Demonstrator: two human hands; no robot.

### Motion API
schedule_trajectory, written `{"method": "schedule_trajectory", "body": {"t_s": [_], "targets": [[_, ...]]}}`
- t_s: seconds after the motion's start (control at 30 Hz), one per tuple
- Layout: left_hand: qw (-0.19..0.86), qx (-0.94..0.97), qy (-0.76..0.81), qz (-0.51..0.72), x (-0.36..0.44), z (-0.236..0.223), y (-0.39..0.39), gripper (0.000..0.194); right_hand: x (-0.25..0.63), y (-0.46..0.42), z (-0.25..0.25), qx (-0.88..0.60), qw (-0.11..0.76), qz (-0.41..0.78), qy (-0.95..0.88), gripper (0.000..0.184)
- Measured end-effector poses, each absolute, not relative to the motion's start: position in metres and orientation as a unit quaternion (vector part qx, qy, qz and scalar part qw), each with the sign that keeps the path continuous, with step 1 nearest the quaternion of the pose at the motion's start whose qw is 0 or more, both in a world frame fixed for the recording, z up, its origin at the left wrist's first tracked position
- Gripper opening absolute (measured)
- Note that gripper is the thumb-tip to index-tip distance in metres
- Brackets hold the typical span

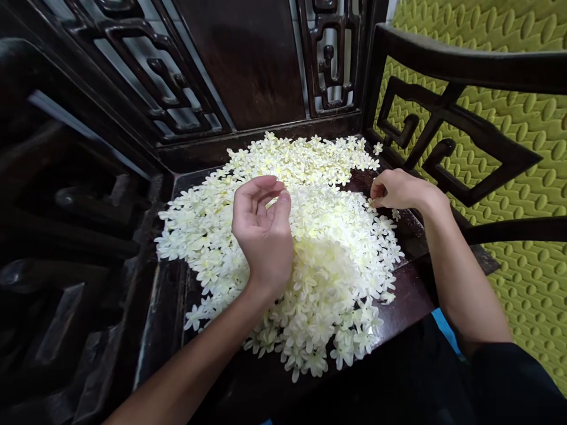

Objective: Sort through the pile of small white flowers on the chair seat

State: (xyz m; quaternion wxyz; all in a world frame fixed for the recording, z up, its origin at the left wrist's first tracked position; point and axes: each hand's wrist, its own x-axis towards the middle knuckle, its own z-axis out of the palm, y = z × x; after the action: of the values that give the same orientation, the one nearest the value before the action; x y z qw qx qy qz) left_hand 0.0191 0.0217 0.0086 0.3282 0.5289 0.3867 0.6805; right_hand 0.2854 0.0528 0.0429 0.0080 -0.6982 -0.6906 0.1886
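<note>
A broad heap of small white flowers (328,248) with pale yellow centres covers much of a dark wooden seat (411,289). Over the middle of the heap is my left hand (263,227), raised above the blossoms with its fingers curled in towards the thumb. Whatever lies between those fingertips, if anything, is too small to make out. At the heap's right edge, my right hand (398,189) bends down with thumb and fingers pinched together. A white flower shows right at its fingertips, partly covered by them.
A dark carved backrest (243,65) rises behind the flowers. An openwork armrest (469,136) stands on the right, beside a yellow-green textured surface (527,283). Dark carved wood (75,236) closes off the left. A few loose flowers lie near the right armrest.
</note>
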Motion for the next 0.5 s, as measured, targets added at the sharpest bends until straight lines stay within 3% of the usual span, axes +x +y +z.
{"method": "schedule_trajectory", "body": {"t_s": [0.13,0.27,0.37,0.5], "targets": [[0.325,0.527,0.391,0.681,0.020,0.008,0.022,0.021,0.277,0.049,0.051,-0.620,0.162,0.234,-0.731,0.013],[0.324,0.539,0.373,0.682,0.022,0.012,0.019,0.023,0.253,0.043,0.058,-0.443,0.347,0.416,-0.715,0.022],[0.342,0.590,0.317,0.659,0.023,0.015,0.014,0.034,0.231,0.040,0.055,-0.351,0.402,0.525,-0.663,0.027],[0.386,0.649,0.286,0.590,0.020,0.016,0.007,0.063,0.209,0.037,0.044,-0.258,0.434,0.645,-0.573,0.026]]}}
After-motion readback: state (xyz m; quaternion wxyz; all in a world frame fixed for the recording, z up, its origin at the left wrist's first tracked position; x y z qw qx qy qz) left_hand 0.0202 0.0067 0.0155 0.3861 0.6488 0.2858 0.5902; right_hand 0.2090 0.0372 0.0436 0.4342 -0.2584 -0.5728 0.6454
